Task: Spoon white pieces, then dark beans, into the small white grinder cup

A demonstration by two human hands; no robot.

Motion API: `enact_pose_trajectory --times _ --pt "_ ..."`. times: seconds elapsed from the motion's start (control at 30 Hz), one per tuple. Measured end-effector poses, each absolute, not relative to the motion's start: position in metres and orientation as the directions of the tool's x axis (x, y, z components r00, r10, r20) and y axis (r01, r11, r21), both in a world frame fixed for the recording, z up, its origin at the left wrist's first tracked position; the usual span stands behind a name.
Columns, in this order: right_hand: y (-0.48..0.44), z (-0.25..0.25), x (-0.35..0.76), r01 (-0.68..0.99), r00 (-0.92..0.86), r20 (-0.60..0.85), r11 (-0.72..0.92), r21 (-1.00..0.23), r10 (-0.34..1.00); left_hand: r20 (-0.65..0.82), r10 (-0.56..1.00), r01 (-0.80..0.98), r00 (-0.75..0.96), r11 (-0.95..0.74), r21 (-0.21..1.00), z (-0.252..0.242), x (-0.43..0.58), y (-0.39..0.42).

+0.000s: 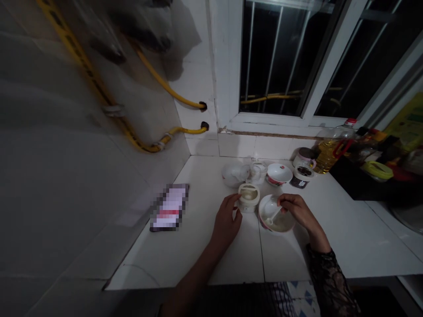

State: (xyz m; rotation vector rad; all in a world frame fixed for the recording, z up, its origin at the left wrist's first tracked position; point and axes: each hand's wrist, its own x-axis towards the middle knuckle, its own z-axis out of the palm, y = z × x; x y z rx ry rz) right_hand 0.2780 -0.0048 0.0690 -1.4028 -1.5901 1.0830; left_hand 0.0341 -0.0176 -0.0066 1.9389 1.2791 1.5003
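Observation:
My left hand (227,218) is at the left side of a small whitish jar (249,206), its fingertips and thumb bent against the jar's rim and side. The jar's top is open, with a lid flap or handle bar raised across it. In my right hand (295,209) I pinch a small white spoon (273,216), tilted down into a white bowl (264,207) with a coloured outside. A pale, cloudy content covers the bowl's bottom; whether it is liquid or powder I cannot tell. The bowl stands just right of the jar.
Behind stand a clear bowl (231,175), a clear container (257,171), a flowered bowl (279,174) and a dark-filled jar (302,177). An oil bottle (327,154) and other bottles are at right. A blurred flat thing (171,208) lies left. Yellow pipes (132,136) run along the wall.

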Motion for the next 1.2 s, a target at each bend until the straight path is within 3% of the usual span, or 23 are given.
enact_pose_trajectory --times 0.57,0.73,0.87,0.97,1.03,1.13,1.2 --pt "0.005 0.068 0.294 0.088 0.148 -0.017 -0.030 -0.996 0.989 0.569 0.822 0.421 0.026 -0.526 0.739 -0.008 0.035 -0.017" --pt "0.010 0.067 0.290 -0.003 0.220 0.062 0.064 -0.998 0.974 0.574 0.819 0.417 0.024 -0.530 0.738 -0.008 0.035 -0.017" --pt "0.008 0.066 0.268 0.098 0.243 0.249 0.232 -0.968 0.938 0.571 0.820 0.421 0.023 -0.526 0.739 -0.008 0.035 -0.017" --pt "0.002 0.065 0.248 0.378 0.148 0.514 0.432 -0.819 0.845 0.574 0.819 0.423 0.017 -0.526 0.738 -0.008 0.036 -0.017" --pt "-0.003 0.064 0.239 0.556 -0.080 0.691 0.608 -0.567 0.718 0.575 0.818 0.419 0.005 -0.524 0.741 -0.008 0.037 -0.017" --pt "-0.008 0.065 0.234 0.604 -0.375 0.768 0.765 -0.222 0.519 0.569 0.822 0.413 0.013 -0.523 0.746 -0.007 0.037 -0.018" --pt "-0.009 0.066 0.236 0.619 -0.355 0.798 0.763 -0.190 0.487 0.565 0.825 0.414 0.023 -0.523 0.745 -0.006 0.036 -0.018"
